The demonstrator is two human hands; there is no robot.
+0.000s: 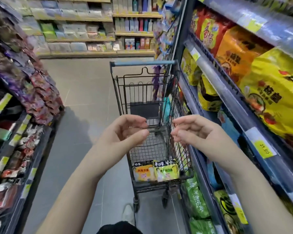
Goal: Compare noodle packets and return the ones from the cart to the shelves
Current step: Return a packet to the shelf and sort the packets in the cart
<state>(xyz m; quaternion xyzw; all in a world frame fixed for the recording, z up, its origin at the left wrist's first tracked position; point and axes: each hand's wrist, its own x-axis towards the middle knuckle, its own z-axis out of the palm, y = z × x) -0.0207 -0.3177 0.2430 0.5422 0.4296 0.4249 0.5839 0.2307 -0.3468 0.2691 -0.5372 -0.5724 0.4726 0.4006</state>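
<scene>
**Both packets in the cart, nothing returned yet**

Head view: your left hand [125,130] and right hand [194,130] hover side by side over the near end of the cart [147,149]. The palms face each other. The fingers of both are loosely curled and neither hand has hold of anything.

The two noodle packets lie low in the basket at its near end, flat and touching edge to edge. The orange packet [143,172] is on the left and the yellow-green packet [166,170] on the right. Each has a dark band with white lettering along the top and a small printed code near the bottom. Both look sealed and unwrinkled, though the print is too small to read.

By the look of it the task is at its very start. No packet has been lifted, none compared, none put back.

The shelves [215,78] stand just beside the cart on your right, stocked with large noodle multi-packs. A yellow multi-pack [274,92] and an orange multi-pack [238,48] sit at upper level, with green ones lower down. You cannot tell from here which slot the cart's packets belong in. You will likely need to reach down into the basket for one packet in each hand.
</scene>
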